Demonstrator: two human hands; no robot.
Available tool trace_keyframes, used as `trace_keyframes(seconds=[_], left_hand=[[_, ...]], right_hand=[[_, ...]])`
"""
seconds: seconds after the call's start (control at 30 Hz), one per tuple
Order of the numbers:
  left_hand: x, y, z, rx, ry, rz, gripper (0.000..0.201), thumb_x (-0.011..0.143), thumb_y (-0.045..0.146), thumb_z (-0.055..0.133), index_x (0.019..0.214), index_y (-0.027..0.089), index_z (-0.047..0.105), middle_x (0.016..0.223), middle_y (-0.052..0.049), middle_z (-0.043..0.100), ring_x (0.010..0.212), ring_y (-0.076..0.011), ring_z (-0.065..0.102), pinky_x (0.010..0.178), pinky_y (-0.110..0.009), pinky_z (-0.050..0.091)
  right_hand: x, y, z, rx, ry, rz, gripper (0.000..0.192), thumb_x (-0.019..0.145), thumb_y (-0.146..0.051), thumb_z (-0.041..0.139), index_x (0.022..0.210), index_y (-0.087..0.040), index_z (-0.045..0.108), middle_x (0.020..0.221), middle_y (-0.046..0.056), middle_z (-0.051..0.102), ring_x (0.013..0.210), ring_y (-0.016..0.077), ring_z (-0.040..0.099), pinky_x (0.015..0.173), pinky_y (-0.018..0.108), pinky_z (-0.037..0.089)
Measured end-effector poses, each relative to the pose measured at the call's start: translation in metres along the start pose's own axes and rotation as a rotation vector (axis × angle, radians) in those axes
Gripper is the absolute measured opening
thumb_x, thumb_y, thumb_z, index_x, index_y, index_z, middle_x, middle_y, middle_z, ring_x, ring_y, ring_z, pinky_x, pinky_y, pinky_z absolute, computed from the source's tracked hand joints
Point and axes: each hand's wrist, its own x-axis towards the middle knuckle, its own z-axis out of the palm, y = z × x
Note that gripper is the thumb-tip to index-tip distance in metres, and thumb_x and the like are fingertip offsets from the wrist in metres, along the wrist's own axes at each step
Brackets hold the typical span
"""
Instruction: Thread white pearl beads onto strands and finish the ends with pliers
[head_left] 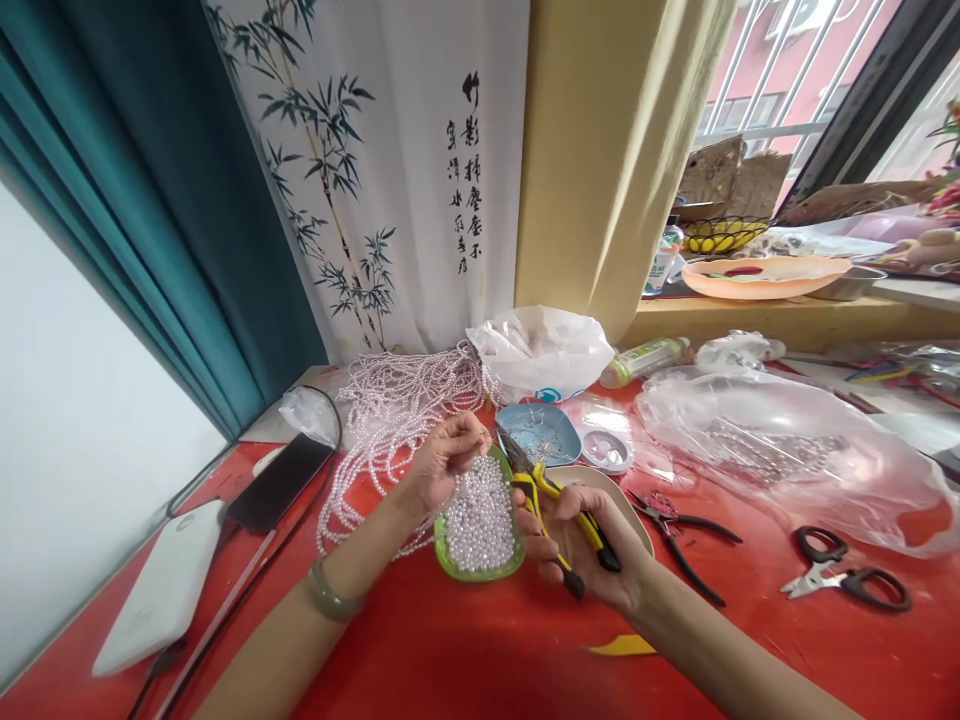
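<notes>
My left hand [444, 458] pinches something too small to identify above the green dish [480, 570]; my right hand [581, 545] clasps yellow-handled pliers [551, 510], long axis diagonal, nose up-left.

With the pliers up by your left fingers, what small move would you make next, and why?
Probably bring the yellow-handled pliers in the right hand to the left hand: its fingertips are pinched together above the green dish of white pearl beads, pliers tip just short.
</notes>
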Motion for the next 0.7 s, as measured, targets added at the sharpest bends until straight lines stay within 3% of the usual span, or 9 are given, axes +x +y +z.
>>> trace_keyframes(seconds=[0.27, 0.47, 0.6, 0.7], left_hand=[[-0.002, -0.004, 0.011, -0.117, -0.038, -0.053, 0.038, 0.064, 0.033, 0.068, 0.061, 0.014, 0.035, 0.058, 0.005, 0.041, 0.038, 0.0011, 0.013, 0.036, -0.016, 0.006], [-0.003, -0.004, 0.009, 0.027, 0.033, -0.062, 0.042, 0.061, 0.032, 0.072, 0.065, 0.016, 0.033, 0.055, 0.009, 0.03, 0.037, 0.0015, 0.019, 0.036, -0.014, 0.008], [-0.004, -0.004, 0.013, 0.097, 0.06, -0.102, 0.043, 0.063, 0.034, 0.069, 0.065, 0.017, 0.029, 0.056, 0.009, 0.034, 0.033, 0.0023, 0.02, 0.032, -0.015, 0.008], [-0.004, -0.004, 0.016, 0.145, 0.04, -0.129, 0.038, 0.064, 0.037, 0.067, 0.074, 0.018, 0.035, 0.058, 0.009, 0.041, 0.029, 0.002, 0.02, 0.03, -0.016, 0.007]], right_hand=[[-0.011, 0.007, 0.004, -0.177, 0.145, -0.071, 0.036, 0.054, -0.014, 0.043, 0.089, -0.016, 0.053, 0.063, 0.003, 0.056, 0.048, 0.0132, 0.05, 0.043, 0.024, 0.041], [-0.005, 0.001, 0.003, -0.223, 0.212, -0.073, 0.038, 0.055, -0.009, 0.045, 0.09, -0.016, 0.056, 0.064, 0.002, 0.058, 0.053, 0.0131, 0.054, 0.052, 0.025, 0.043], [0.001, 0.003, 0.002, -0.232, 0.241, -0.086, 0.04, 0.054, -0.007, 0.045, 0.091, -0.016, 0.056, 0.064, 0.002, 0.059, 0.053, 0.0125, 0.054, 0.052, 0.024, 0.042], [0.004, 0.002, 0.005, -0.245, 0.266, -0.098, 0.042, 0.053, -0.006, 0.046, 0.092, -0.015, 0.056, 0.064, 0.002, 0.059, 0.053, 0.0125, 0.054, 0.052, 0.023, 0.042]])
